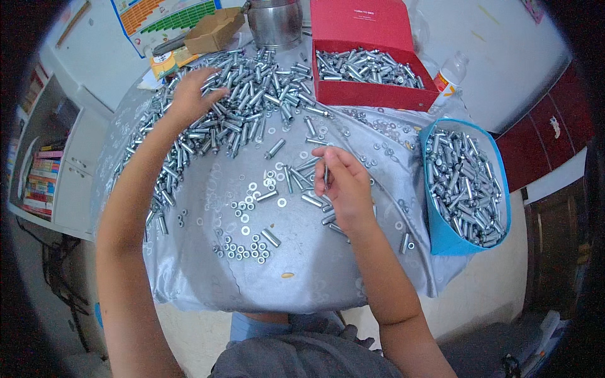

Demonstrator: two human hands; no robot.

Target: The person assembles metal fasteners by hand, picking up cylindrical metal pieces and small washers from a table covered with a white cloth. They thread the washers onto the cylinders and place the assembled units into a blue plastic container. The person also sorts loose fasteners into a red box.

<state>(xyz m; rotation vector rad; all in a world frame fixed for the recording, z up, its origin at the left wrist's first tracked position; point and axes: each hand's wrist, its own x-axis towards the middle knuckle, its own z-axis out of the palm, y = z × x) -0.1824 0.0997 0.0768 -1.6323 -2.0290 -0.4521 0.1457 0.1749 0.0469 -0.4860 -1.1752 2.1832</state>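
Note:
My left hand (192, 94) reaches far out onto a big heap of silver metal sleeves (249, 94) at the back of the round table, fingers curled down among them. My right hand (345, 183) hovers over the table's middle and pinches a thin silver bolt (326, 175) upright between thumb and fingers. Loose sleeves (305, 183) lie just left of that hand. Small nuts and washers (249, 242) are scattered nearer to me.
The table wears a grey cloth (302, 271). A red box (372, 69) of metal parts stands at the back right. A blue bin (466, 189) full of assembled pieces sits at the right edge. A steel pot (274, 22), a cardboard box (214, 30) and a small bottle (450, 75) stand behind.

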